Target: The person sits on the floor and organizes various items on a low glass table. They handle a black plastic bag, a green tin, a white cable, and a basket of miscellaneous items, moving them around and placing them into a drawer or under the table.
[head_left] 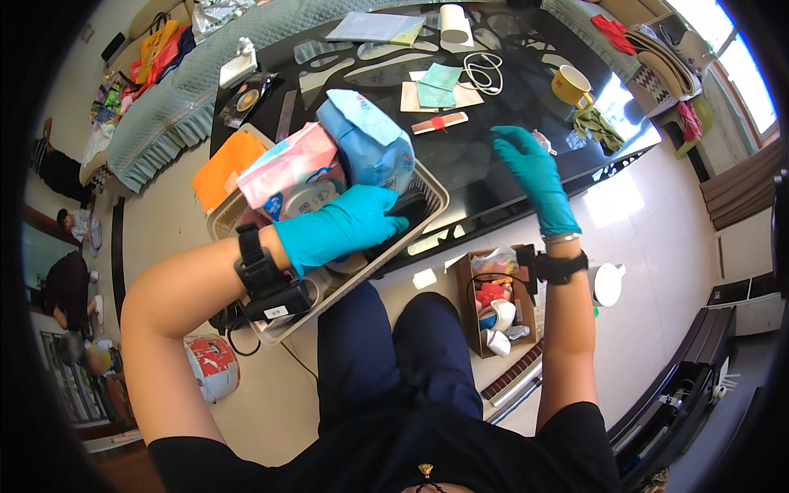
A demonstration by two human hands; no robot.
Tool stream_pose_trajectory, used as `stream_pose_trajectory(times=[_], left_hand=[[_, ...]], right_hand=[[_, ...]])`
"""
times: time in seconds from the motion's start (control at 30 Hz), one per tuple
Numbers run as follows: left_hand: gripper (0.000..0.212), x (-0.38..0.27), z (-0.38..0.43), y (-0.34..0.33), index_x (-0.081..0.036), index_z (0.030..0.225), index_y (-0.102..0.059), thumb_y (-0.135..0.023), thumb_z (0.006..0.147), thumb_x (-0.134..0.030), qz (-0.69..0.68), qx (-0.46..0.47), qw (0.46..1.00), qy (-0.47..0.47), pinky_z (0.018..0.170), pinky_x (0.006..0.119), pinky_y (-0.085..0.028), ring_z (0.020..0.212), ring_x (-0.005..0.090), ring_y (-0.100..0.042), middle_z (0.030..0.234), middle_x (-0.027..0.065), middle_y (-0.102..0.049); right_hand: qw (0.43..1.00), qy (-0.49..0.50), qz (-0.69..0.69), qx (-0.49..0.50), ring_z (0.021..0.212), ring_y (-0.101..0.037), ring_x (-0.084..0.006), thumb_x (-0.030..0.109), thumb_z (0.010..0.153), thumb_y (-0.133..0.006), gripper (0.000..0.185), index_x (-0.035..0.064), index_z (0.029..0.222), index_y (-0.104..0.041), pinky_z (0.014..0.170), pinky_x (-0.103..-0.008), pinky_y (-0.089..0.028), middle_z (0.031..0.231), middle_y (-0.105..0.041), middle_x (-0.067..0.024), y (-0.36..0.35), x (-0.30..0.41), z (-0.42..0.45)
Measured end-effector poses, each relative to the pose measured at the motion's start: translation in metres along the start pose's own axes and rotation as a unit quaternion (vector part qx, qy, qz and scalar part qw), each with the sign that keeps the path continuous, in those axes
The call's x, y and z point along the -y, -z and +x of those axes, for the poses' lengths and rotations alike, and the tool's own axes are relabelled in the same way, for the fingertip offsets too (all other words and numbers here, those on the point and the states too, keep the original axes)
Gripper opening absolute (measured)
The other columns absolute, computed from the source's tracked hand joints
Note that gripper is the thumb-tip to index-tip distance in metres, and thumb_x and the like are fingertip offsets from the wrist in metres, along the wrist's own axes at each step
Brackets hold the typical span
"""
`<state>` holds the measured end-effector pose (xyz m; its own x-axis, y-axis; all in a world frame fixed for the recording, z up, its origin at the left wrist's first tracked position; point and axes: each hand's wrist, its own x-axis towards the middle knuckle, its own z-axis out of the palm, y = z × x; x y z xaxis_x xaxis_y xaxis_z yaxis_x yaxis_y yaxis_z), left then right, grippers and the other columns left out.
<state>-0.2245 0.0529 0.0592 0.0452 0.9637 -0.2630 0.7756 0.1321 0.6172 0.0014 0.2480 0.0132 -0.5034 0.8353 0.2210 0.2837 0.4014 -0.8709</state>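
My left hand (345,225), in a teal glove, reaches into a beige plastic basket (441,191). Its thumb and fingers close on a black object (416,206) near the basket's right end. A blue soft pack (370,142) and a pink soft pack (290,169) rise above the rim, with a round lidded tub (311,197) below them. An orange packet (228,166) leans at the far left corner. My gloved right hand (531,169) hovers over the black table's near edge, nothing visible in it. A small whitish item (545,143) lies just beyond it.
On the black table (444,163) are a red-banded comb (439,123), green packet (439,85), white cable (482,74), yellow mug (571,86) and green cloth (598,128). A cardboard box (465,308) of small items and a red-white drum (212,368) stand on the floor. People are at left.
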Motion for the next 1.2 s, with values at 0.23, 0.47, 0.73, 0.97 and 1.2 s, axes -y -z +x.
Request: stream_pose_trajectory(times=[0.23,0.47,0.73,0.97,1.2], left_hand=[[0.025,0.019,-0.002,-0.017,-0.002,0.078,-0.054,-0.064,0.084,-0.024,0.036,-0.037,0.996,-0.070,0.061,0.047,-0.047,0.070,0.0431,-0.059,0.074,0.0226,-0.059],[0.045,-0.005,-0.033,0.017,0.002,0.120,-0.051,-0.055,0.095,-0.034,0.260,0.083,0.947,-0.166,0.080,0.038,-0.049,0.093,0.0255,-0.062,0.102,0.0188,-0.062],[0.051,-0.032,-0.075,0.085,-0.002,0.133,-0.051,-0.055,0.096,-0.037,-0.061,0.088,0.994,0.018,0.086,0.030,-0.051,0.099,0.0176,-0.065,0.111,0.0119,-0.064],[0.028,-0.029,-0.114,0.101,-0.007,0.121,-0.062,-0.054,0.099,-0.022,-0.067,-0.168,0.983,0.010,0.080,0.026,-0.052,0.089,0.0148,-0.066,0.099,0.0068,-0.069],[0.025,-0.025,-0.098,0.090,-0.010,0.117,-0.064,-0.058,0.093,-0.009,-0.126,-0.307,0.918,-0.217,0.074,0.027,-0.054,0.083,0.0168,-0.068,0.097,0.0073,-0.070]], right_hand=[[0.918,0.234,-0.318,0.028,0.107,-0.058,-0.0347,0.007,0.083,-0.055,0.039,0.0082,0.122,-0.057,0.085,-0.0429,-0.050,0.117,-0.060,-0.0150,-0.086,-0.030,0.064],[0.822,0.319,-0.463,0.095,0.076,-0.064,-0.0314,0.025,0.090,-0.057,0.016,0.0103,0.087,-0.063,0.063,-0.0419,-0.050,0.080,-0.066,-0.0130,-0.118,-0.055,0.111],[0.846,0.353,-0.399,-0.028,0.076,-0.065,-0.0331,0.010,0.078,-0.059,0.012,0.0058,0.089,-0.063,0.063,-0.0417,-0.052,0.081,-0.064,-0.0154,-0.059,-0.027,0.104],[0.972,0.157,0.153,-0.091,0.098,-0.064,-0.0172,0.013,0.091,-0.065,0.030,0.0111,0.120,-0.060,0.085,-0.0298,-0.052,0.107,-0.067,-0.0058,0.013,0.105,0.028],[0.954,0.247,0.112,0.130,0.090,-0.066,-0.0172,0.008,0.082,-0.075,0.049,0.0090,0.127,-0.056,0.076,-0.0284,-0.055,0.105,-0.069,-0.0080,-0.061,0.179,-0.037]])
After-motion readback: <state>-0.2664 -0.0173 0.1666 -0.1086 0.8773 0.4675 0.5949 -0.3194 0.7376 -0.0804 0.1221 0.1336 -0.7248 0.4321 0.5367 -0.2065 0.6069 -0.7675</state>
